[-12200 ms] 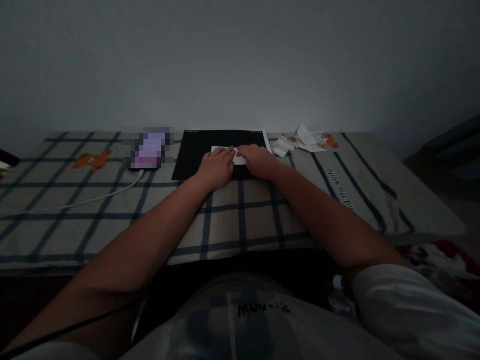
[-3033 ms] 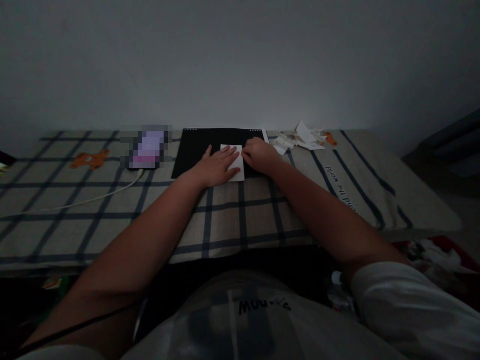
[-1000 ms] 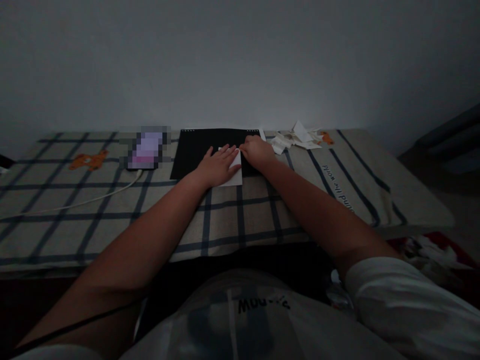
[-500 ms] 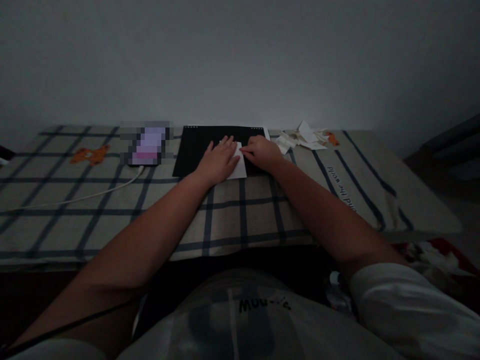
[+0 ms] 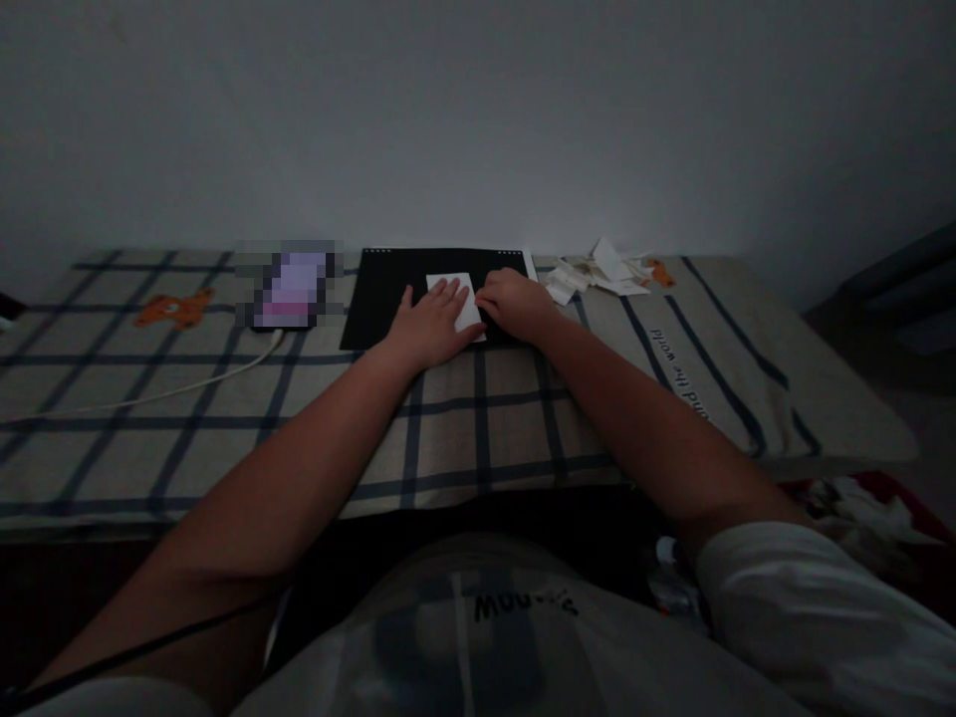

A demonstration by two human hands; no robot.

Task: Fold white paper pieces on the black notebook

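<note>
A small piece of white paper (image 5: 467, 312) lies on a black sheet (image 5: 380, 299) with a row of punched holes along its far edge. Flat across the paper is my left hand (image 5: 433, 324), fingers spread, covering its near left part. My right hand (image 5: 512, 304) is closed, with thumb and fingertips pinched together at the paper's right edge. The exact grip of those fingertips is hard to see in the dim light.
A phone (image 5: 295, 289), partly blurred out, lies at the left with a white cable (image 5: 216, 378). Torn paper scraps (image 5: 601, 271) are heaped at the right. The checked cloth (image 5: 448, 438) covers the table against a wall. Below right, a red container (image 5: 907, 508) holds scraps.
The white paper has shifted slightly away from me and to the left. My left hand has slid a little left, uncovering more of its far part. My right hand stays at its edge.
</note>
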